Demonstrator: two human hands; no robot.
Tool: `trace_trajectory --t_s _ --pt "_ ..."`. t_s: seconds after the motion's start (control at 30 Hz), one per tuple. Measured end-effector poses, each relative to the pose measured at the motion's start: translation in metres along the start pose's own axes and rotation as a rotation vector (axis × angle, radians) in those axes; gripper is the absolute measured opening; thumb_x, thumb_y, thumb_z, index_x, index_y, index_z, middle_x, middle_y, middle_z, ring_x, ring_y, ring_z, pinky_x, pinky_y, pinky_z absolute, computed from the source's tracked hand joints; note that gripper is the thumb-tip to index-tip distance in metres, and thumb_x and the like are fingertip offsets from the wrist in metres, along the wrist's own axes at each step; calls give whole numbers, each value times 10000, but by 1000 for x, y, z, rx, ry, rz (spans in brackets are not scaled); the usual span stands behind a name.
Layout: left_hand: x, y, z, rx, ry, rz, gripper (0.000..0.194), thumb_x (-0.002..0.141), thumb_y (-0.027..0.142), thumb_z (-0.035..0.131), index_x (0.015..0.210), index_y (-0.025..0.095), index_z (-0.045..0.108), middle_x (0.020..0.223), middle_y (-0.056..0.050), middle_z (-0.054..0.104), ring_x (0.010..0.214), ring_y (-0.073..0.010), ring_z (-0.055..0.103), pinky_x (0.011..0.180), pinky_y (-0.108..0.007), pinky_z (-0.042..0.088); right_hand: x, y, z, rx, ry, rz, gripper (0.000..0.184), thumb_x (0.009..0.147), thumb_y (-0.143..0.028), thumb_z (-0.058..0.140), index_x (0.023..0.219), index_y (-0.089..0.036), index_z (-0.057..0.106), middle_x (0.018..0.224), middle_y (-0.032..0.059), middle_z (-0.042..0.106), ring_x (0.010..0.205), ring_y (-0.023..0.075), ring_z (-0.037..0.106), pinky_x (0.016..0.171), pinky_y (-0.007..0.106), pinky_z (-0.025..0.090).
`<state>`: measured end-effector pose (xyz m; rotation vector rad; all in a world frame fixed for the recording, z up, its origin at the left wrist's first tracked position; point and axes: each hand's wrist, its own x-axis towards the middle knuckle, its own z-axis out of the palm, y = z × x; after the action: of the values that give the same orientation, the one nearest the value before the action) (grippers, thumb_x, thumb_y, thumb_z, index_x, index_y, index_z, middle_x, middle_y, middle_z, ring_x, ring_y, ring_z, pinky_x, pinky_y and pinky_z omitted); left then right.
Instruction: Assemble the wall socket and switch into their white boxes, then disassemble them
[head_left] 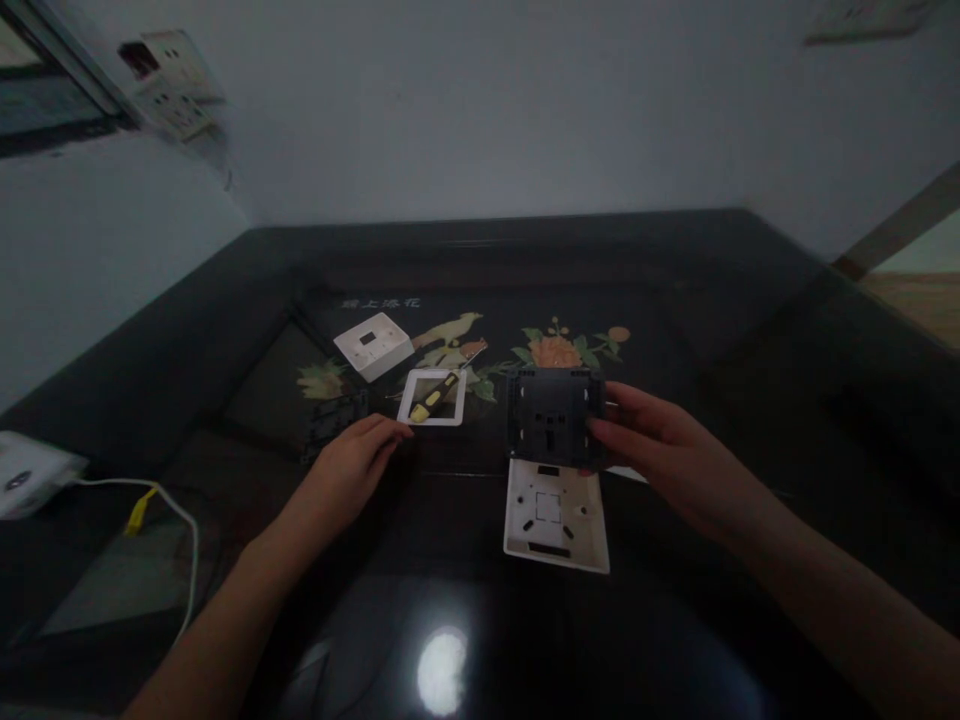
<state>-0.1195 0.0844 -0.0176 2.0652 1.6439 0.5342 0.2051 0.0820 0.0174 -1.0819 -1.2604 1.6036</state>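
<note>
My right hand grips a black wall socket module by its right edge, thumb and fingers on either side. The module is held up over a white mounting box, whose open side with slots faces up; its upper part is hidden behind the module. My left hand is low over the table, fingers bent and close together; whatever they may hold is hidden. Its fingertips are at the lower left corner of a white square frame. A yellow and black screwdriver lies across that frame. Beside the left wrist is a black plate.
A second white box lies upside down at the back left. A white device with a white cable and yellow tag occupies the left side. The dark, glossy table meets the wall behind; wall sockets are at upper left.
</note>
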Motion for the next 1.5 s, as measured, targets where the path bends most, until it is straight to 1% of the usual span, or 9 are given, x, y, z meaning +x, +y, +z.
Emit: trace_trajectory --t_s 0.27,0.5,0.6,0.77,0.9,1.1,1.2,1.33,1.5 --pt "0 -8 1 235 -44 110 278 897 186 394 1000 179 652 1070 -108 661 980 -256 654 902 -388 536 1 3 1 -106 19 -10 321 817 -290 694 1131 -225 686 991 45 774 814 182 730 756 362 611" --pt "2 -17 -2 289 -20 105 286 891 204 430 1064 164 655 1112 -121 650 1026 -287 619 936 -447 509 -4 0 13 -339 -14 -173 329 846 -206 637 1171 -231 677 1072 34 771 918 189 744 837 369 617" --pt "2 -21 -3 292 -12 113 305 884 202 430 1090 160 652 1129 -126 641 1047 -294 603 950 -463 498 -7 6 33 -574 -45 -399 336 889 -116 556 1180 -229 679 1134 19 758 1006 161 727 890 310 596" --pt "0 -14 -4 263 43 137 301 898 273 455 1085 162 663 1146 -129 624 1078 -309 580 963 -478 482 -7 22 66 -1102 -163 -1027 368 964 -59 412 1190 -173 680 1209 59 725 1128 198 679 887 316 600" --pt "-5 9 -7 29 96 112 297 918 349 479 1068 179 672 1111 -99 646 1049 -279 604 970 -433 463 -5 23 69 -1333 -121 -1245 272 970 -162 515 1145 -238 709 1168 11 742 1062 223 712 767 294 632" --pt "-19 37 8 -639 -272 -111 371 925 455 528 1219 241 602 1003 -34 675 925 -220 635 808 -326 497 -6 19 57 -1356 -198 -1322 264 969 -169 511 1152 -196 700 1166 54 742 1106 250 690 879 373 612" --pt "-21 38 18 -869 -353 -199 450 892 427 600 1302 254 534 935 -9 645 840 -178 623 728 -274 484 -9 20 53 -1336 -242 -1328 246 953 -152 538 1141 -176 695 1176 61 739 1126 229 680 937 371 588" --pt "-16 31 15 -795 -364 -185 439 886 391 595 1287 218 549 938 -20 627 829 -173 608 693 -263 476 -10 24 36 -1314 -239 -1172 297 945 -132 549 1226 -152 642 1288 100 679 1254 235 593 1012 400 541" --pt "-16 22 -4 -445 -414 -97 474 916 377 513 1360 213 492 1092 -75 662 933 -232 645 764 -345 530 -7 38 -20 -1324 39 -778 368 959 -242 530 1319 -186 580 1397 155 577 1363 290 473 1051 524 486"
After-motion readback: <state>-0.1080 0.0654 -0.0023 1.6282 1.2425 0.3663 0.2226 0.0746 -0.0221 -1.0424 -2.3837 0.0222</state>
